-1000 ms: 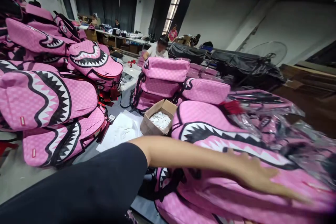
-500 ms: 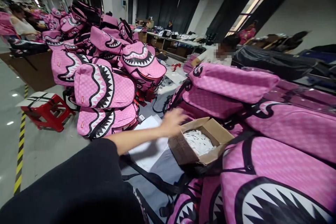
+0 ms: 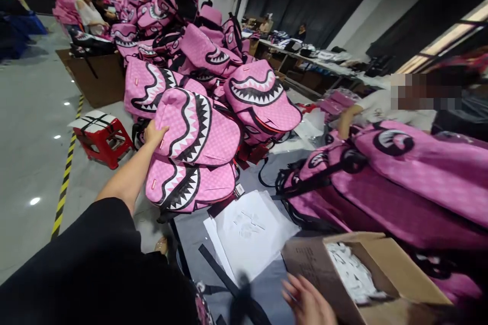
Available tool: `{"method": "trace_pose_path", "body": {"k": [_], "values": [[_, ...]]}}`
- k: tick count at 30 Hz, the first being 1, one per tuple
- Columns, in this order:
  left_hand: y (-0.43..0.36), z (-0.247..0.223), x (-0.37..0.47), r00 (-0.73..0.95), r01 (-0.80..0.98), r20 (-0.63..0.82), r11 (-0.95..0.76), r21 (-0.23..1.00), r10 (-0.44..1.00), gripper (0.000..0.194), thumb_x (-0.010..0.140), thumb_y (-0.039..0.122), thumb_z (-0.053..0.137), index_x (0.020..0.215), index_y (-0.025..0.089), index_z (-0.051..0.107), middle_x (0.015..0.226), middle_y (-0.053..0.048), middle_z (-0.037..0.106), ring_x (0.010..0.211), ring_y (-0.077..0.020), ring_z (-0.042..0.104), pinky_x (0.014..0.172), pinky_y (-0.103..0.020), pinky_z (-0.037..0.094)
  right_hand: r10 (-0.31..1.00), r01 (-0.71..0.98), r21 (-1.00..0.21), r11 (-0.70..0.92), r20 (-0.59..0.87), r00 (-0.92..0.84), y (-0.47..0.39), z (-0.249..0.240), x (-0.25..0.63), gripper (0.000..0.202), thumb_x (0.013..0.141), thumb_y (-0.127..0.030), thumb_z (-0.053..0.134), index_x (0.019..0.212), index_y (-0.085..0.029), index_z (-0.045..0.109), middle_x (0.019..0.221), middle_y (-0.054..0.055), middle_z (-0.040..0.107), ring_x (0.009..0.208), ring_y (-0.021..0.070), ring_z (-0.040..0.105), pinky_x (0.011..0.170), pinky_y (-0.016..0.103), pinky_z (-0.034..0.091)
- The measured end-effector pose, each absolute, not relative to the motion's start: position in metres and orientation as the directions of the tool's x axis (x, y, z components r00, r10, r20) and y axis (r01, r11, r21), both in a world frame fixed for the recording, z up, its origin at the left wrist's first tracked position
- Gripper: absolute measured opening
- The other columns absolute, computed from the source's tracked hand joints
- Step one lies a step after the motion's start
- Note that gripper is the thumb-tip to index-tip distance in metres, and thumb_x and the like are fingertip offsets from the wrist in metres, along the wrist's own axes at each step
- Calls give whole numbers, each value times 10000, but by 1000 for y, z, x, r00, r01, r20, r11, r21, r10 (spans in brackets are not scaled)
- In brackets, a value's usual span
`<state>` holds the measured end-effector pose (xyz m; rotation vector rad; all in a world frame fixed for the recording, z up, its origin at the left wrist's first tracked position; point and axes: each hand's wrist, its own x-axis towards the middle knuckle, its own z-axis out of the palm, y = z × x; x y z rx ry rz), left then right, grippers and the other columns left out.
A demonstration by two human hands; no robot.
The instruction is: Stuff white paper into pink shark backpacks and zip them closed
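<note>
My left hand (image 3: 155, 134) grips the left edge of a pink checked backpack (image 3: 200, 129) with a black-and-white shark-mouth print. Its thumb lies on the front, and the other fingers are partly hidden. This backpack lies on another pink backpack (image 3: 213, 188) at the left end of the table. My right hand (image 3: 308, 300) is low in the view, beside an open cardboard box (image 3: 310, 269) of small white pieces (image 3: 353, 271). Its fingers are loosely bent and somewhat apart, with nothing visible in them. White paper sheets (image 3: 253, 231) lie between the box and the backpacks.
A large heap of pink backpacks (image 3: 213, 51) rises behind. More backpacks (image 3: 400, 188) fill the right side, with a co-worker's arm (image 3: 348, 119) behind them. A red stool (image 3: 104, 142) stands on the floor at left, near yellow-black tape (image 3: 66, 183). Black straps (image 3: 247, 299) lie in front.
My left hand has moved left from beside the box and taken hold of the upper backpack's edge. My right hand has come into view. The view has turned left.
</note>
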<state>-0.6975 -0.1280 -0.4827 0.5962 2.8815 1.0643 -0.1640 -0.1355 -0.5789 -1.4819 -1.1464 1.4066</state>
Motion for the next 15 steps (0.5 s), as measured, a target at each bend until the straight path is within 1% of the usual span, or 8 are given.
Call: {"method": "trace_pose_path", "body": {"k": [2, 4, 5, 6, 8, 10, 12, 15], "values": [[-121, -469, -700, -914, 386, 149, 698, 603, 378, 402, 859, 431, 634, 1093, 109, 683, 1070, -182, 715, 1065, -324, 650, 852, -361, 455, 918, 33, -931, -363, -363, -159, -121, -599, -220, 616, 711, -707, 713, 1152, -281, 656, 1095, 121, 715, 968, 315, 707, 741, 475, 612], [-113, -448, -691, -880, 464, 218, 667, 583, 422, 329, 849, 468, 646, 888, 148, 710, 927, -137, 725, 977, -299, 666, 793, -336, 437, 809, -67, -859, -508, -449, -379, -104, -622, -290, 589, 653, -635, 771, 1058, -222, 660, 1064, 131, 730, 973, 314, 716, 807, 472, 598], [-109, -435, -685, -849, 521, 267, 634, 571, 457, 330, 852, 486, 641, 814, 164, 701, 874, -112, 720, 933, -277, 667, 768, -324, 427, 730, -110, -796, -595, -478, -489, -97, -632, -325, 557, 664, -596, 773, 1042, -205, 650, 1091, 138, 724, 1013, 302, 708, 857, 465, 580], [-106, -422, -677, -779, 622, 361, 561, 546, 513, 334, 859, 478, 635, 756, 164, 685, 814, -103, 709, 869, -262, 663, 735, -325, 414, 656, -141, -728, -672, -496, -569, -90, -641, -360, 512, 696, -582, 750, 1017, -199, 639, 1118, 147, 715, 1055, 293, 696, 907, 471, 557], [-105, -393, -664, -656, 746, 489, 398, 534, 575, 335, 868, 439, 633, 675, 166, 657, 705, -69, 677, 740, -216, 633, 670, -312, 390, 583, -199, -617, -761, -517, -626, -80, -652, -416, 441, 788, -626, 626, 929, -208, 606, 1148, 156, 696, 1111, 278, 670, 973, 507, 509], [-114, -364, -655, -574, 794, 550, 248, 555, 607, 325, 870, 399, 641, 643, 166, 646, 629, -30, 641, 646, -171, 593, 622, -290, 376, 606, -279, -572, -771, -526, -597, -70, -654, -452, 481, 857, -691, 434, 863, -231, 574, 1183, 153, 676, 1143, 267, 648, 1004, 549, 470], [-135, -340, -650, -526, 801, 589, 124, 585, 614, 327, 867, 390, 656, 632, 163, 644, 584, 0, 612, 593, -139, 568, 595, -271, 382, 702, -382, -605, -698, -476, -530, -55, -645, -464, 564, 868, -721, 277, 887, -256, 595, 1254, 137, 648, 1179, 266, 625, 1008, 577, 453], [-176, -306, -645, -476, 800, 647, -13, 600, 596, 361, 865, 440, 666, 644, 156, 648, 582, 12, 597, 584, -125, 584, 590, -261, 421, 880, -524, -719, -456, -276, -386, -32, -616, -449, 627, 841, -738, 268, 1111, -314, 643, 1406, 84, 570, 1257, 286, 574, 997, 600, 460]]}}
